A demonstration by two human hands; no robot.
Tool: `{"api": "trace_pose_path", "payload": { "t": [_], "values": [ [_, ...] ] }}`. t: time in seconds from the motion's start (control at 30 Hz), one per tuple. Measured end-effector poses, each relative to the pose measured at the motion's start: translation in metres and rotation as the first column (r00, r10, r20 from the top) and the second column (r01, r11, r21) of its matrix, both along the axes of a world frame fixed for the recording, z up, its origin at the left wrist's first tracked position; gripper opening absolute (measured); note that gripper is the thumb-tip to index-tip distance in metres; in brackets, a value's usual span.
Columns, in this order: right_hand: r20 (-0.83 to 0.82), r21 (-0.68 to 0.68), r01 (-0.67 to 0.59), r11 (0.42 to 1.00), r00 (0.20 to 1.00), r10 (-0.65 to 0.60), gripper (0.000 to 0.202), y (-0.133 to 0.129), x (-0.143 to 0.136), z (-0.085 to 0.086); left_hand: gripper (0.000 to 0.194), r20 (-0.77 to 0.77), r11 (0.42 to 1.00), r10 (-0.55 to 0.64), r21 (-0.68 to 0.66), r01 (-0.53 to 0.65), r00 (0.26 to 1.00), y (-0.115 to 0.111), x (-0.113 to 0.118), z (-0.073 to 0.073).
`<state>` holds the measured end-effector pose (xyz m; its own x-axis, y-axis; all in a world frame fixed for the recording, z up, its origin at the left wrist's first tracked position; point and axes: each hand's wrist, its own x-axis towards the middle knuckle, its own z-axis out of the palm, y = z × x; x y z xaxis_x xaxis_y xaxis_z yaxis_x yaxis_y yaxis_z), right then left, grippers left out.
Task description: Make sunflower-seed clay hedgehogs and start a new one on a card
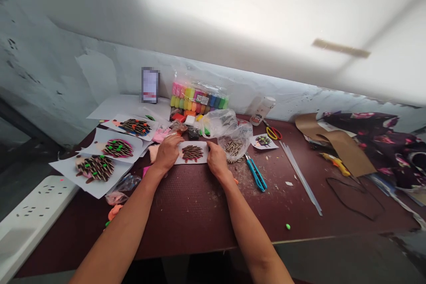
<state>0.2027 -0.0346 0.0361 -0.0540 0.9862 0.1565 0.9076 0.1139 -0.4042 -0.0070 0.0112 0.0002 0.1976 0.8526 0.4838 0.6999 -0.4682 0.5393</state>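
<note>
A small white card (pixel 179 160) with a hedgehog (pixel 192 153) made of dark striped seeds spans the space between my hands. My left hand (pixel 167 153) grips its left end, and my right hand (pixel 217 159) holds its right end. The fingers of both hands are closed on the edges. Just right of my right hand, a clear plastic bag (pixel 244 135) holds striped seeds (pixel 234 147). Beyond the card lie small packs of coloured clay (pixel 189 120) and a black block (pixel 193 132).
Seed hedgehogs on paper (pixel 95 168) are stacked at left, beside a white power strip (pixel 40 208). A teal utility knife (pixel 256 173), scissors (pixel 273 132), glue sticks (pixel 301 179) and a yellow glue gun (pixel 336 164) lie right. A clay multipack (pixel 199 97) and white bottle (pixel 262 111) stand behind.
</note>
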Motion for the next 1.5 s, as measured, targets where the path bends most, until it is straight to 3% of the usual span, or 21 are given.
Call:
{"api": "trace_pose_path", "payload": {
  "t": [0.53,0.77,1.0,1.5],
  "values": [
    [0.119,-0.069,-0.040,0.997,0.992,0.048,0.051,-0.001,0.000,0.010,0.043,0.137,0.993,0.100,0.046,-0.108,0.985,-0.004,-0.003,0.015],
    [0.159,-0.097,-0.061,0.993,0.984,0.076,0.043,0.002,0.005,0.008,0.043,0.084,0.993,0.115,0.024,-0.118,0.990,-0.004,-0.002,0.017],
    [0.143,-0.042,-0.030,0.999,0.989,0.036,0.037,0.000,0.005,0.010,0.043,0.016,0.996,0.087,0.002,-0.087,0.996,-0.003,-0.002,0.016],
    [0.263,-0.136,-0.051,0.989,0.961,0.085,0.037,-0.001,0.005,0.018,0.046,-0.065,0.991,0.112,-0.071,-0.117,0.992,-0.005,0.000,0.021]
  ]
}}
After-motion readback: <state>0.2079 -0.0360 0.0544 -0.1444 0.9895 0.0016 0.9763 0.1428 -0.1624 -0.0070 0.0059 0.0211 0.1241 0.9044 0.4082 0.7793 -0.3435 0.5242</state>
